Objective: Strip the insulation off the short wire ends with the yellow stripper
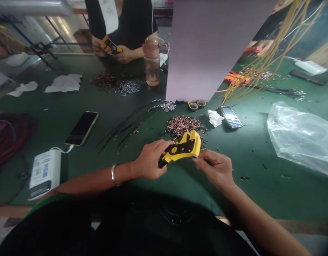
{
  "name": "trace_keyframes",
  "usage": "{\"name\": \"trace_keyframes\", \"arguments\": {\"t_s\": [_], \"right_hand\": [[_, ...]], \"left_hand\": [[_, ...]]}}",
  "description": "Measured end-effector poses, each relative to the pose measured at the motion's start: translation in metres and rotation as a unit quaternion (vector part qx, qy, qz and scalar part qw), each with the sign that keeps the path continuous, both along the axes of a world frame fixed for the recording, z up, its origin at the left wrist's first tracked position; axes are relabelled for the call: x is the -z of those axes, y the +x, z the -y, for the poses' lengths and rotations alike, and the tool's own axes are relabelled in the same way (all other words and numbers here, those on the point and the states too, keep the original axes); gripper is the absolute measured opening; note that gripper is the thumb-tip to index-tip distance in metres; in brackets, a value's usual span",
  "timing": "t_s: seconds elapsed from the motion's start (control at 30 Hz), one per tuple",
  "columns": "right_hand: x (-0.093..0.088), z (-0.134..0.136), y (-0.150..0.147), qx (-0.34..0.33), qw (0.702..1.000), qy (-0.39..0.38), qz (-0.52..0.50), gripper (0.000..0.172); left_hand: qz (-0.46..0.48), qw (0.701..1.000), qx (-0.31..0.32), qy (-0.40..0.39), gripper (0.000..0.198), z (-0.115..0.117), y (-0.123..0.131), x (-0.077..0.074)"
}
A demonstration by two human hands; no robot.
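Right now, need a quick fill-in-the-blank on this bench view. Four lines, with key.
1. The left grip holds a tool coloured ____ and black.
2. In the picture, the keypad phone lies to the ____ of the crumpled tissue.
3. The power bank cabled to the dark-screened phone is mainly ____.
4. In the picture, the bottle stands to the ____ of the tall panel.

Missing words: yellow; right; white; left.

Dim light, blurry stretched edges

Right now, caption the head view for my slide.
Yellow tool in the left grip, right grip at its head, coppery scraps beyond.
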State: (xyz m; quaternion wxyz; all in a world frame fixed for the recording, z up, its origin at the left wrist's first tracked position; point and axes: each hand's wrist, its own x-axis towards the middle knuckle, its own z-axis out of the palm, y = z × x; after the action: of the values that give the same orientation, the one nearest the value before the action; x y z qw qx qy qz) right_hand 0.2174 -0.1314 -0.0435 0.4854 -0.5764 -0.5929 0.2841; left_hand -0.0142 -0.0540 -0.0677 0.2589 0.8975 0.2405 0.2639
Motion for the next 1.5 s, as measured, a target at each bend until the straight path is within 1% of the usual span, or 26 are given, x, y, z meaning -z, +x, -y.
{"name": "trace_keyframes", "arguments": {"t_s": [0.13, 0.27, 0.47, 0.7, 0.83, 1.1, 1.23, 1.43, 1.5], "right_hand": [[0.0035, -0.0010, 0.0018, -0.006, 0.999, -0.020, -0.038, 0.013], [0.0061, -0.0015, 0.0024, -0.007, 0.999, -0.014, -0.031, 0.013], [0.0077, -0.0006, 0.0030, -0.011, 1.000, -0.014, -0.018, 0.013], [0.0087, 0.0002, 0.0022, -0.017, 0.999, -0.024, -0.030, 0.013], [0.0063, -0.0006, 0.0012, -0.017, 0.999, -0.029, -0.032, 0.014], [0.0029, -0.0012, -0.0009, -0.018, 0.999, -0.040, -0.031, 0.014], [0.0033, -0.0016, -0.0017, -0.029, 0.998, -0.036, -0.046, 0.014], [0.0043, -0.0019, -0.0017, -0.022, 0.998, -0.037, -0.054, 0.011], [0.0059, -0.0027, -0.0003, -0.015, 0.997, -0.040, -0.063, 0.010]], "left_hand": [[0.015, 0.999, 0.002, 0.030, 0.067, -0.0004, 0.0006, -0.0001], [0.030, 0.997, -0.001, 0.068, 0.065, 0.0004, 0.0019, -0.0009], [0.021, 0.997, -0.003, 0.068, 0.055, 0.0011, 0.0015, -0.0036], [0.010, 1.000, -0.020, 0.016, 0.045, 0.0008, 0.0031, -0.0003], [0.018, 1.000, -0.020, -0.012, 0.036, -0.0004, 0.0043, 0.0024], [-0.009, 0.994, -0.024, -0.102, 0.012, -0.0013, 0.0047, -0.0039], [-0.016, 0.990, -0.030, -0.138, 0.013, -0.0027, 0.0048, -0.0041], [-0.020, 0.989, -0.042, -0.138, 0.009, -0.0059, 0.0042, -0.0033], [-0.011, 0.984, -0.045, -0.169, 0.009, -0.0064, 0.0049, -0.0032]]}}
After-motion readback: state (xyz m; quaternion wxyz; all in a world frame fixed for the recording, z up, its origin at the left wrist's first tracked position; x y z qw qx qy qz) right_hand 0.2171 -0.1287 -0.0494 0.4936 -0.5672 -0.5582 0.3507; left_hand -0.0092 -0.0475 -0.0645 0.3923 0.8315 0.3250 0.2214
